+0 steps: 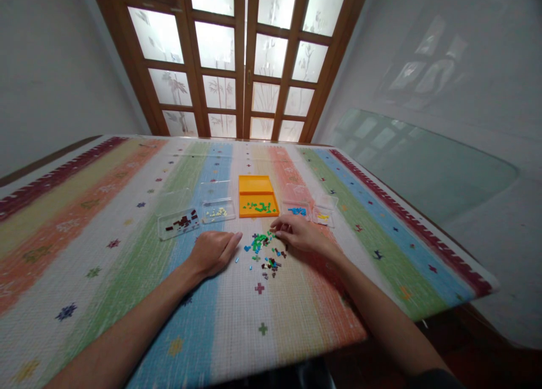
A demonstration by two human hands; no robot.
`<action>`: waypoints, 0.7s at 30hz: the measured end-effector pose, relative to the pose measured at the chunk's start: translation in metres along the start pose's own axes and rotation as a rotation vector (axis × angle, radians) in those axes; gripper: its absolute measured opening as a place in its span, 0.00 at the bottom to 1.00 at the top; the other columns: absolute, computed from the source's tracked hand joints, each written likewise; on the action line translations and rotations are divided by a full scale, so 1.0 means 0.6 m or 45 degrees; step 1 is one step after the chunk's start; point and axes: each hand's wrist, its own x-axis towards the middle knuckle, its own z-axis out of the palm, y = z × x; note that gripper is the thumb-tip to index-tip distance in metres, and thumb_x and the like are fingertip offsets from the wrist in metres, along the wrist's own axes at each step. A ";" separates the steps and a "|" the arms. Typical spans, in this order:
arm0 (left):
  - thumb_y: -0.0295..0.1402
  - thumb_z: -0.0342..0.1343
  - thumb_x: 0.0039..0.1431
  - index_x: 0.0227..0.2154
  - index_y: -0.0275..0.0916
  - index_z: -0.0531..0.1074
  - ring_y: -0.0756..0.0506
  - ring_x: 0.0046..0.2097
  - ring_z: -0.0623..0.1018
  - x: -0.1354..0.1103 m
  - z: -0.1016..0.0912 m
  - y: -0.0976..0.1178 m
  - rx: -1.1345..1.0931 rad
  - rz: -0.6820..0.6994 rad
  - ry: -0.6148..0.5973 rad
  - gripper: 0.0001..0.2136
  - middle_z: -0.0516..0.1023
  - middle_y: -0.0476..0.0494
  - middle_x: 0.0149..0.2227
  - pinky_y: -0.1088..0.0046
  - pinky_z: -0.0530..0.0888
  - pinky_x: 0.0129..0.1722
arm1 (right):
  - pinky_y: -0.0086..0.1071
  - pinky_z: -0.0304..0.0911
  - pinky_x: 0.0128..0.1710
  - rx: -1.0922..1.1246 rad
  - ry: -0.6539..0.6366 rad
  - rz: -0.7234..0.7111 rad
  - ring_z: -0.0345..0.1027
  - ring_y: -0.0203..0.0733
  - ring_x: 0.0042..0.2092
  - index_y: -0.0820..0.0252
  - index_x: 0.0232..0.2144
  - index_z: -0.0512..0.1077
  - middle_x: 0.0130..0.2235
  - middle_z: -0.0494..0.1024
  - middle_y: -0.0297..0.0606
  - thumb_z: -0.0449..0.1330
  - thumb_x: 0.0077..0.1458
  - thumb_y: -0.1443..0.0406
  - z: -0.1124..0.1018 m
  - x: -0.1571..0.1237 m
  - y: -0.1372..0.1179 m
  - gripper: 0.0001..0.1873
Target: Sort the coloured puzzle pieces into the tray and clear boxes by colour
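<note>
In the head view, I see the left hand (214, 251) half-curled left of the mixed pieces (259, 243), the right hand (298, 232) bent at their right edge; whether either grips anything, I can't tell. Beyond, an orange box (255, 184) holds green pieces (261, 208) between clear boxes (169, 235).

A striped cloth (127, 265) is lying beneath the hands (215, 252) (298, 234); doors (240, 84) are standing beyond them, walls (42, 67) (423, 104) rising either side.

That tablecloth (237, 332) is striped white, blue, green, orange and maroon, patterned with stars. The box (254, 184) is bright yellow-orange; the loose pieces (257, 244) are green, blue, brown.
</note>
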 end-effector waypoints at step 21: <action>0.39 0.34 0.74 0.24 0.39 0.68 0.47 0.25 0.73 0.000 -0.001 0.000 -0.001 -0.010 -0.036 0.26 0.76 0.44 0.23 0.71 0.67 0.29 | 0.35 0.64 0.43 -0.196 -0.107 -0.120 0.70 0.41 0.42 0.57 0.44 0.78 0.42 0.78 0.39 0.64 0.58 0.73 -0.007 0.001 -0.018 0.12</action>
